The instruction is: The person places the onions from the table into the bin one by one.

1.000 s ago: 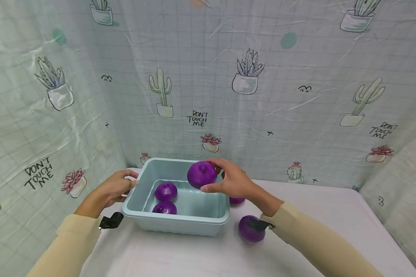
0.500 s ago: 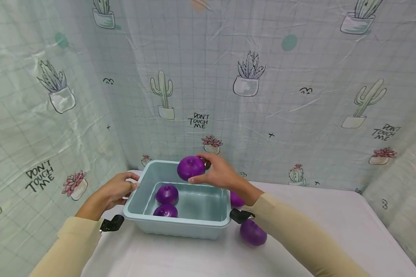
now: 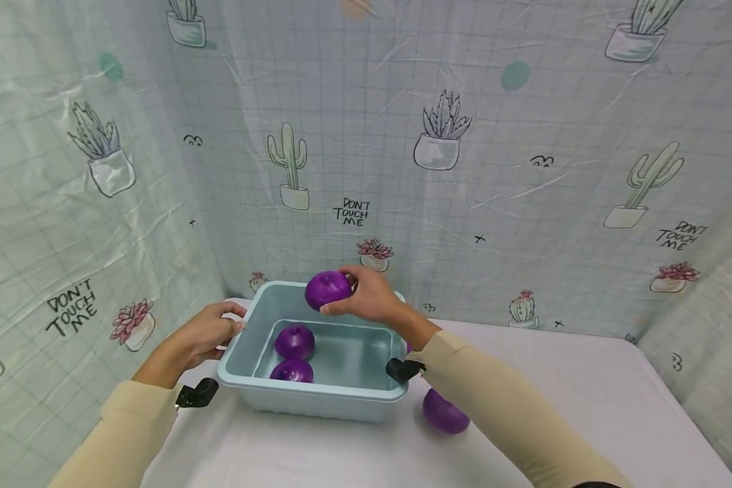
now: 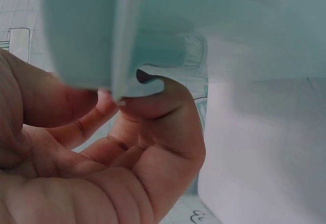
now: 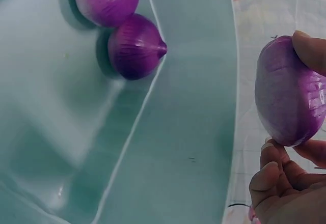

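Note:
A light blue plastic basin (image 3: 311, 401) stands on the table. My left hand (image 3: 210, 333) grips its left rim; in the left wrist view the thumb (image 4: 61, 102) and curled fingers pinch that edge. Over the far part of the basin, my right hand (image 3: 369, 293) holds a purple onion (image 3: 327, 290) between thumb and fingers. The right wrist view shows this held onion (image 5: 288, 91) from close by. Inside the basin, toward the left, two more purple onions lie one in front of the other: the farther onion (image 3: 295, 342) and the nearer onion (image 3: 291, 371).
Right of the basin, another purple onion (image 3: 445, 412) lies on the white tabletop (image 3: 555, 379), partly behind the right sleeve. A sliver of a further onion (image 3: 409, 347) shows behind the right wrist. A cactus-print curtain (image 3: 366, 135) rises behind the table and at both sides.
My right hand has moved left and slightly up with the onion, toward the basin's far rim. My left hand keeps its grip on the basin.

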A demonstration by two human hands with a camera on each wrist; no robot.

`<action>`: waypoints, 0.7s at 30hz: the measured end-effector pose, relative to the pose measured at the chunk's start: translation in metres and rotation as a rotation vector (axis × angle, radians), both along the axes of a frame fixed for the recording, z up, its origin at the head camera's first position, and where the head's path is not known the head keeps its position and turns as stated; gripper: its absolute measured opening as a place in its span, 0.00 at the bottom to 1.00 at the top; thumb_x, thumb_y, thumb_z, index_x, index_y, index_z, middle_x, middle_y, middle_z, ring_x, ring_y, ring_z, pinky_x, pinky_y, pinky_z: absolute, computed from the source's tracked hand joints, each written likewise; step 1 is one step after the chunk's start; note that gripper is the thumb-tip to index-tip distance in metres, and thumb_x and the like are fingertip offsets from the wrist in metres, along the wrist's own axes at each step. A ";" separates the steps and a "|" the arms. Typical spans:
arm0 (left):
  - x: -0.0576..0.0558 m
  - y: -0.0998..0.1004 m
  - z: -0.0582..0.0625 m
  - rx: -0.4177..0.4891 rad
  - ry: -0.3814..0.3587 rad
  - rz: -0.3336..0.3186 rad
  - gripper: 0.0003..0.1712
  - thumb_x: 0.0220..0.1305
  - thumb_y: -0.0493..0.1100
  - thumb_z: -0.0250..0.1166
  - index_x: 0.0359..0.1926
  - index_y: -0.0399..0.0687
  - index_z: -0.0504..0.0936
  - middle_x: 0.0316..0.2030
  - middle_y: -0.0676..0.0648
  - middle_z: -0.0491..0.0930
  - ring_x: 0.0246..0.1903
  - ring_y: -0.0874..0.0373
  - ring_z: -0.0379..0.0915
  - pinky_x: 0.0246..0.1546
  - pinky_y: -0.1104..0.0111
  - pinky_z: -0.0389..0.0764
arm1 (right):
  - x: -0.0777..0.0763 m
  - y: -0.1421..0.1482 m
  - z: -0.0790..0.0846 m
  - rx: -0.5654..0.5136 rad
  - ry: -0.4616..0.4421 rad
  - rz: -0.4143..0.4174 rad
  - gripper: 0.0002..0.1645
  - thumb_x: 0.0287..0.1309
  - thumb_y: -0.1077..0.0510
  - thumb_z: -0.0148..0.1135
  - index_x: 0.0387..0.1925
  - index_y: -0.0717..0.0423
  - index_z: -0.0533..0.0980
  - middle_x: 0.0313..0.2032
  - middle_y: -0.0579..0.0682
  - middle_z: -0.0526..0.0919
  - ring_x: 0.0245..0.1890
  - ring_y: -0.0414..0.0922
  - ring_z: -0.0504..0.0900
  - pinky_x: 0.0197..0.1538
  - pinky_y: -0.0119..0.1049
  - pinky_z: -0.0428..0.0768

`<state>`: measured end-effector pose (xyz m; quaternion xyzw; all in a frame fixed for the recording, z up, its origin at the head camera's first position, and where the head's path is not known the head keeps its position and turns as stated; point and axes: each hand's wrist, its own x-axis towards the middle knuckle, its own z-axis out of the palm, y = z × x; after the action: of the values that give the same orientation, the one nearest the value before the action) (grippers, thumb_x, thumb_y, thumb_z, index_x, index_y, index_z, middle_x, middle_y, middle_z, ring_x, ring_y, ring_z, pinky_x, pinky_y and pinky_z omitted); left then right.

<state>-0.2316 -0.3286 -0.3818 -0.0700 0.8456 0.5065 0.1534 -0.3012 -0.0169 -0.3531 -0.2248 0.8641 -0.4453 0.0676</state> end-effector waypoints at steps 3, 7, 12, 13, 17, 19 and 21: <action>-0.002 0.000 0.001 0.000 0.002 -0.003 0.23 0.78 0.36 0.48 0.69 0.34 0.63 0.56 0.32 0.77 0.45 0.47 0.80 0.42 0.55 0.87 | -0.001 -0.002 -0.005 0.000 -0.041 -0.024 0.41 0.43 0.49 0.86 0.59 0.53 0.79 0.43 0.53 0.85 0.44 0.47 0.83 0.47 0.38 0.82; -0.003 0.001 0.002 -0.008 0.004 -0.004 0.23 0.78 0.37 0.49 0.69 0.34 0.63 0.57 0.31 0.77 0.45 0.47 0.81 0.42 0.55 0.87 | -0.002 -0.004 -0.009 0.017 -0.111 -0.050 0.43 0.42 0.48 0.86 0.61 0.54 0.78 0.44 0.52 0.85 0.45 0.47 0.83 0.51 0.40 0.82; -0.002 0.002 0.003 -0.013 -0.005 -0.003 0.23 0.78 0.36 0.49 0.69 0.35 0.63 0.57 0.32 0.77 0.46 0.47 0.81 0.43 0.55 0.87 | -0.004 -0.008 -0.014 0.053 -0.173 -0.077 0.47 0.42 0.49 0.86 0.64 0.56 0.76 0.50 0.55 0.85 0.49 0.49 0.83 0.56 0.45 0.82; -0.001 0.002 0.003 -0.012 -0.005 -0.005 0.23 0.78 0.36 0.49 0.69 0.34 0.63 0.56 0.32 0.77 0.46 0.47 0.81 0.43 0.55 0.87 | -0.005 -0.008 -0.015 0.054 -0.184 -0.082 0.48 0.42 0.49 0.86 0.65 0.57 0.75 0.51 0.56 0.85 0.50 0.50 0.83 0.57 0.46 0.82; -0.001 0.001 0.002 -0.014 -0.010 -0.001 0.23 0.78 0.36 0.49 0.69 0.35 0.63 0.56 0.32 0.77 0.45 0.47 0.81 0.43 0.55 0.87 | -0.005 -0.012 -0.020 0.077 -0.209 -0.083 0.48 0.43 0.50 0.86 0.66 0.59 0.75 0.54 0.57 0.84 0.52 0.51 0.82 0.59 0.47 0.82; -0.001 0.001 0.002 -0.015 -0.011 0.001 0.23 0.78 0.36 0.49 0.69 0.35 0.63 0.56 0.32 0.77 0.45 0.47 0.81 0.43 0.55 0.87 | -0.005 -0.013 -0.022 0.092 -0.217 -0.090 0.48 0.43 0.50 0.86 0.65 0.60 0.75 0.55 0.57 0.84 0.52 0.51 0.82 0.59 0.47 0.82; -0.001 0.002 0.002 -0.016 -0.014 0.004 0.23 0.78 0.36 0.49 0.69 0.35 0.63 0.56 0.33 0.77 0.45 0.47 0.81 0.43 0.56 0.87 | -0.004 -0.014 -0.023 0.112 -0.227 -0.105 0.48 0.42 0.49 0.86 0.65 0.60 0.76 0.55 0.57 0.84 0.52 0.52 0.82 0.58 0.47 0.82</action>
<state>-0.2330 -0.3270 -0.3800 -0.0764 0.8484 0.4996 0.1576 -0.3054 -0.0306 -0.3765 -0.1232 0.8850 -0.4219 0.1540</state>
